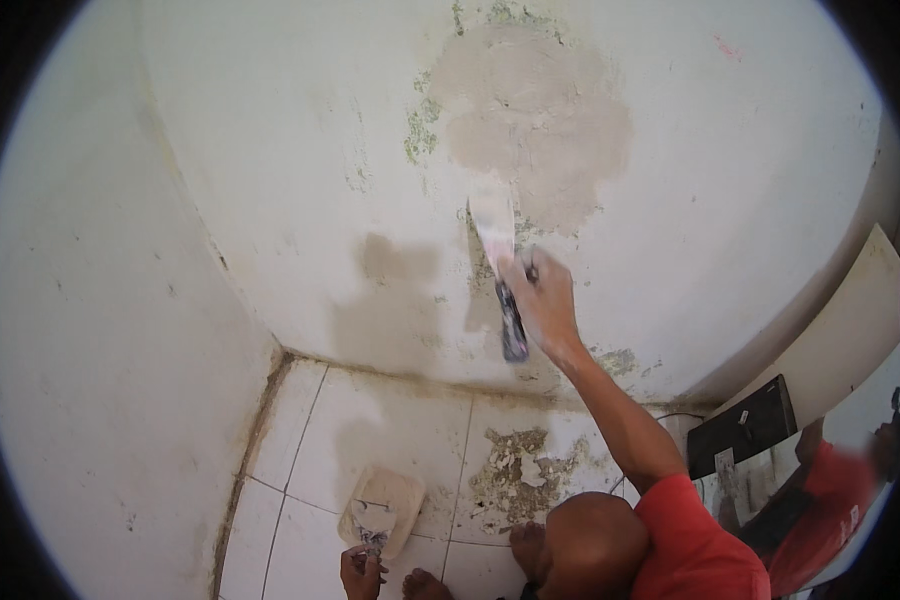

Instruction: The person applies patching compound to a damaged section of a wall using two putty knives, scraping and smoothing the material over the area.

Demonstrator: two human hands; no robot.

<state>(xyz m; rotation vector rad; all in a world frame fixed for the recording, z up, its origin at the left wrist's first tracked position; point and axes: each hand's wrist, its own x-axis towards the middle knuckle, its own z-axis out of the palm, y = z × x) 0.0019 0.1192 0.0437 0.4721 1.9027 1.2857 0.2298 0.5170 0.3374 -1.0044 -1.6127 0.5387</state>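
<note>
One putty knife [498, 240], clasped near-upright at centre frame by the right hand [547, 300], points up toward the nearby beige patch [550, 120], while the left hand [361, 573], lower left, grips a smeared tool [374, 541] farther off.

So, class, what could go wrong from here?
The putty knife in the right hand, close to the beige patch, might scratch it. A bare foot beside the flaky debris could slip or get scraped. The tray stands on the floor near the other foot and might be kicked.
</note>
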